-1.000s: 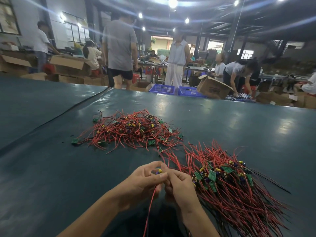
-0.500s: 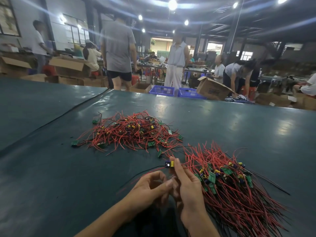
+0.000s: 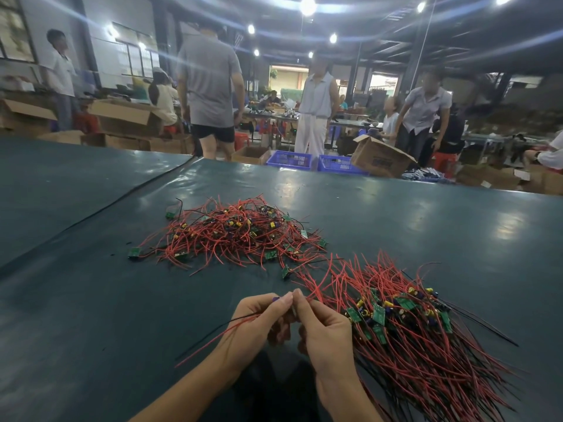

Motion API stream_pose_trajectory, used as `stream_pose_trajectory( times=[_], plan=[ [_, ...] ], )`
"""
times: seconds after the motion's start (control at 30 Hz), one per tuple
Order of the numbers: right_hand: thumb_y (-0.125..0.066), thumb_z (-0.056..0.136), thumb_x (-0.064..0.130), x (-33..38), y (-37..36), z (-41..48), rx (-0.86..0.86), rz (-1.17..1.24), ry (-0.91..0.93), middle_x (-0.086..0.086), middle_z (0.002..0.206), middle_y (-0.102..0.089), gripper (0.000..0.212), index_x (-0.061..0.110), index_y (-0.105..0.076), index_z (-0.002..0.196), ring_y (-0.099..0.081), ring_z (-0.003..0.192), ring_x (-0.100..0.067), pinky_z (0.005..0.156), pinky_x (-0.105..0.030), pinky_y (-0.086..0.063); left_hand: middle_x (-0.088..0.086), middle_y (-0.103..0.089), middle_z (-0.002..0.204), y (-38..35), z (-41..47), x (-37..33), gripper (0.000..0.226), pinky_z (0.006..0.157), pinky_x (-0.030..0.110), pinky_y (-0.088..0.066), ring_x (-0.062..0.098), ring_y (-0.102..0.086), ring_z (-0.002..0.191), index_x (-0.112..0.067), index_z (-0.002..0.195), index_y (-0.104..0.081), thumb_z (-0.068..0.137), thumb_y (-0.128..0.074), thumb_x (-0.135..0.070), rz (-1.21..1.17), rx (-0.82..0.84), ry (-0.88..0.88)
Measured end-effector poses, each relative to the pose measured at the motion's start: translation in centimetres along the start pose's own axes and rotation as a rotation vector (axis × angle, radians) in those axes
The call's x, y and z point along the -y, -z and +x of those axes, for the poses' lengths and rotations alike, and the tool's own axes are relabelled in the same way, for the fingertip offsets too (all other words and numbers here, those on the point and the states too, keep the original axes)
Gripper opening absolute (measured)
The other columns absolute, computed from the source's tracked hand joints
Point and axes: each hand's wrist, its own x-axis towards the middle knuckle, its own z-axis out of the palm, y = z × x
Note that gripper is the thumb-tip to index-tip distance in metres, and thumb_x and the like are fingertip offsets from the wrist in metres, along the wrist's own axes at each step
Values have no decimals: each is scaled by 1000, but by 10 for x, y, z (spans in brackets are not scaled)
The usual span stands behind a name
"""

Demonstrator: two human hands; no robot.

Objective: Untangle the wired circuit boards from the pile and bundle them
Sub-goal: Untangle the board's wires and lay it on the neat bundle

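Both hands meeting low at centre, fingertips pinched together on one small board. Left hand (image 3: 259, 318) clamped on that wired board (image 3: 276, 298), purple part just peeping above the thumb, its red and black leads (image 3: 213, 333) trailing out toward eight o'clock across the green table (image 3: 76, 315). Right hand (image 3: 323, 327) closing on the same piece from the other side, forefinger tip touching the left's, thin red wire running off toward one o'clock into the sorted lot.

Sweeping left to right now: lying at eleven o'clock from the hands, well apart, the tangled pile (image 3: 237, 236), red wires looping every way, green boards scattered round its edge, one stray board (image 3: 134, 252) sitting out at its nine o'clock side. Lying just beside the right wrist at three to four o'clock, the combed bundle (image 3: 411, 330), boards grouped in a band, wires fanning along an axis from eleven to five o'clock.

Judging the step: freeing this single piece and straightening its leads. Looking like a swing needed next, leads pointing the wrong way for now, turning from eight o'clock round to match the bundle's line. Right hand nearer the bundle, left hand nearer the pile. Plenty remaining unsorted.
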Motion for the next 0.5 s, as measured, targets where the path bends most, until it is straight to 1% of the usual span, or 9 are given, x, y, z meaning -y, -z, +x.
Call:
stream_pose_trajectory(
  times=[0.1, 0.17, 0.23, 0.27, 0.3, 0.33, 0.37, 0.4, 0.5],
  plan=[
    [-67, 88, 27, 0, 1, 0, -6, -34, -16, -11, 78, -76, 22, 19, -81, 73, -74, 78, -26, 78, -38, -60, -1, -63, 60, 0, 0, 0, 34, 55, 17, -47, 8, -60, 56, -9, 66, -69, 91, -57, -29, 17, -12, 12],
    [-66, 89, 24, 1, 1, 2, -29, -37, -25, -11, 76, -76, 24, 17, -81, 71, -73, 75, -24, 78, -39, -60, -2, -60, 54, -1, 0, 0, 38, 53, 17, -45, 8, -57, 51, -14, 56, -65, 89, -57, -31, 56, -18, -5],
    [-68, 89, 20, 3, 3, 5, -90, -13, -42, -12, 75, -75, 23, 14, -81, 71, -72, 75, -25, 78, -39, -59, 3, -55, 50, -2, 1, 1, 41, 51, 19, -42, 13, -52, 47, -16, 51, -59, 87, -61, -36, 113, -16, -30],
    [-69, 89, 20, 4, 5, 8, -125, 5, -47, -10, 69, -74, 21, 13, -81, 73, -69, 70, -24, 72, -35, -58, 4, -54, 49, -3, 1, 2, 43, 51, 20, -42, 15, -51, 46, -16, 51, -58, 89, -64, -37, 128, -11, -37],
    [-70, 89, 21, 6, 9, 11, -158, 21, -47, -5, 59, -67, 19, 12, -81, 76, -63, 57, -19, 60, -28, -54, 4, -53, 49, -3, 1, 3, 43, 51, 20, -42, 16, -50, 46, -16, 52, -58, 89, -65, -37, 129, -9, -36],
    [-70, 89, 22, 8, 13, 14, -194, 31, -46, 0, 51, -56, 19, 12, -81, 77, -49, 44, -12, 46, -22, -44, 3, -53, 49, -3, 1, 3, 41, 50, 21, -43, 15, -50, 45, -16, 52, -58, 86, -62, -37, 126, -6, -30],
    [-69, 89, 23, 10, 19, 18, -234, 43, -45, 3, 48, -48, 20, 14, -81, 76, -37, 38, -7, 38, -18, -33, 3, -52, 49, -3, 1, 2, 39, 50, 21, -43, 15, -50, 45, -16, 51, -58, 84, -61, -37, 122, 0, -26],
    [-69, 89, 23, 13, 25, 21, -272, 66, -43, 5, 47, -48, 21, 16, -81, 73, -31, 37, -4, 34, -16, -27, 3, -52, 50, -2, 1, 1, 39, 50, 22, -42, 15, -50, 45, -16, 51, -58, 83, -61, -38, 118, 6, -25],
    [-70, 88, 22, 19, 41, 28, -363, 177, -34, 6, 53, -55, 21, 15, -80, 70, -31, 35, -1, 31, -15, -26, 4, -49, 50, 1, 1, -1, 40, 50, 22, -41, 14, -48, 45, -17, 50, -58, 82, -61, -40, 119, 4, -40]
  ],
)
